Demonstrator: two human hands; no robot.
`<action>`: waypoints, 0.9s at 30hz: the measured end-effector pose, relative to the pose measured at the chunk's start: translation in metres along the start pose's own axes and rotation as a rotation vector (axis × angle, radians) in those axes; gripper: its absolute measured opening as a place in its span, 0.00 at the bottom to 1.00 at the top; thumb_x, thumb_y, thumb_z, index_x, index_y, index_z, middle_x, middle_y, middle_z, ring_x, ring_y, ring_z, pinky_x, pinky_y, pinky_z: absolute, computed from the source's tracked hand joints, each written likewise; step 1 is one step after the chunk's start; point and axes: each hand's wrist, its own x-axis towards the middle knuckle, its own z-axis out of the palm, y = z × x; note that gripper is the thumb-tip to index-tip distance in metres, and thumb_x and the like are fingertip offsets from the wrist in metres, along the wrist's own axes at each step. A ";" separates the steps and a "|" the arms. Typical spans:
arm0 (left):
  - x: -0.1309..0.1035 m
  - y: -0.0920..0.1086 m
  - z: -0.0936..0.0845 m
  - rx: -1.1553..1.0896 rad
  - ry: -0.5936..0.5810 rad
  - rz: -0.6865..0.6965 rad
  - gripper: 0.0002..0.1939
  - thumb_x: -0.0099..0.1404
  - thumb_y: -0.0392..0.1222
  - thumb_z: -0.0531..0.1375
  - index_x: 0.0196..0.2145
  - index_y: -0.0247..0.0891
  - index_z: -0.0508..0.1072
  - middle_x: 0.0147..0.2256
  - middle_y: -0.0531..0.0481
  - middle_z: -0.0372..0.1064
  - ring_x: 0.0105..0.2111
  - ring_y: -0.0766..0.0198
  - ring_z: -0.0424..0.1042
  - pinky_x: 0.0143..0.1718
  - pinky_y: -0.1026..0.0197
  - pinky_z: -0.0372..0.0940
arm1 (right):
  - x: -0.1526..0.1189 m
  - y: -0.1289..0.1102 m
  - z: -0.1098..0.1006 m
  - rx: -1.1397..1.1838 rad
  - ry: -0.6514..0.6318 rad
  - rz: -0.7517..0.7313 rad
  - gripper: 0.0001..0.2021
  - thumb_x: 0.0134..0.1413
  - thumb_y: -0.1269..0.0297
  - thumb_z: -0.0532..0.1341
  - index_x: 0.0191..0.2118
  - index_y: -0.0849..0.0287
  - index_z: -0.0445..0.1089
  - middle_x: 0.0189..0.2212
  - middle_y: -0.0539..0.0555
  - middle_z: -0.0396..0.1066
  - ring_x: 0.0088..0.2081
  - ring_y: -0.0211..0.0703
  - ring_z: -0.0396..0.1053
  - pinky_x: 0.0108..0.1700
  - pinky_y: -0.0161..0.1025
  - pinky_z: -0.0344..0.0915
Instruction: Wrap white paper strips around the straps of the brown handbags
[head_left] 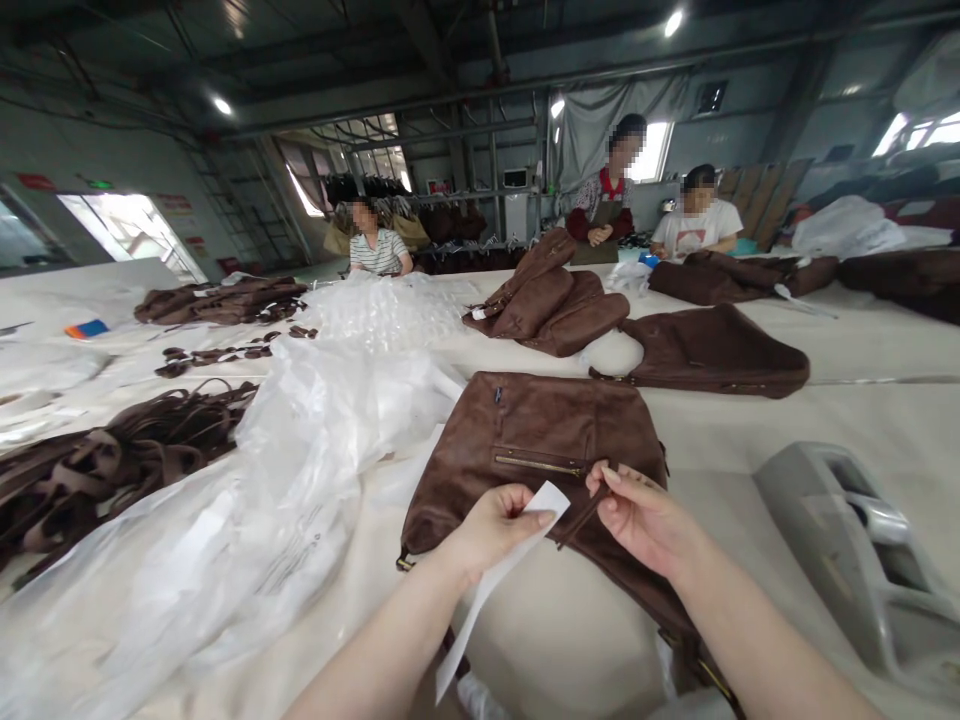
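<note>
A dark brown leather handbag [547,415] lies on the table in front of me, its zipper [538,462] facing up and its strap side toward me. In my left hand [499,525] a long white paper strip [491,580] is pinched between thumb and fingers, one end hanging down toward me. My right hand [641,510] is at the zipper's right end, fingers pinched on the thin brown leather zipper pull [579,522], which dangles below them over the bag.
A grey tape dispenser [847,540] stands at right. Clear plastic bags [292,480] and brown straps [135,450] spread over the left. More brown bags [712,350] lie farther back. Three people [604,205] are across the table.
</note>
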 end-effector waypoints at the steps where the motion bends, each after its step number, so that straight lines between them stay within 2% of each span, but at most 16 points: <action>1: 0.000 0.000 -0.001 0.026 0.016 -0.005 0.24 0.46 0.57 0.68 0.26 0.34 0.66 0.21 0.56 0.62 0.19 0.74 0.56 0.22 0.68 0.48 | 0.000 0.000 0.000 -0.001 0.012 -0.018 0.04 0.43 0.73 0.69 0.27 0.61 0.74 0.29 0.50 0.73 0.25 0.28 0.68 0.25 0.21 0.67; 4: 0.000 0.001 -0.003 0.102 0.015 0.013 0.24 0.49 0.59 0.65 0.24 0.34 0.66 0.19 0.56 0.60 0.18 0.75 0.52 0.20 0.68 0.45 | 0.002 0.000 -0.001 -0.002 0.091 -0.076 0.05 0.42 0.72 0.70 0.28 0.62 0.74 0.28 0.49 0.73 0.22 0.27 0.67 0.24 0.21 0.67; 7: -0.001 0.003 -0.004 0.166 -0.015 0.077 0.23 0.54 0.60 0.61 0.23 0.33 0.67 0.20 0.54 0.61 0.20 0.73 0.54 0.21 0.68 0.48 | 0.005 -0.003 -0.002 -0.003 0.182 -0.111 0.06 0.43 0.72 0.69 0.31 0.61 0.74 0.27 0.48 0.73 0.22 0.27 0.67 0.24 0.21 0.67; 10: -0.002 0.005 -0.003 0.191 -0.018 0.116 0.24 0.55 0.60 0.60 0.23 0.33 0.67 0.20 0.54 0.62 0.21 0.72 0.56 0.22 0.68 0.50 | 0.007 -0.005 -0.004 0.001 0.246 -0.128 0.06 0.44 0.71 0.69 0.31 0.61 0.74 0.27 0.48 0.73 0.22 0.27 0.68 0.24 0.21 0.68; 20: -0.005 0.009 -0.007 0.218 -0.086 0.094 0.23 0.57 0.59 0.59 0.25 0.33 0.68 0.22 0.51 0.65 0.20 0.72 0.57 0.21 0.67 0.48 | 0.009 -0.004 -0.007 -0.024 0.286 -0.128 0.07 0.42 0.71 0.70 0.30 0.61 0.74 0.26 0.47 0.73 0.21 0.27 0.68 0.22 0.22 0.68; 27: -0.007 0.010 -0.007 0.214 -0.094 0.024 0.24 0.53 0.61 0.61 0.23 0.33 0.68 0.20 0.53 0.65 0.18 0.73 0.57 0.19 0.68 0.47 | 0.009 -0.006 -0.007 -0.066 0.286 -0.145 0.07 0.41 0.71 0.70 0.30 0.61 0.74 0.27 0.48 0.73 0.21 0.27 0.68 0.22 0.22 0.68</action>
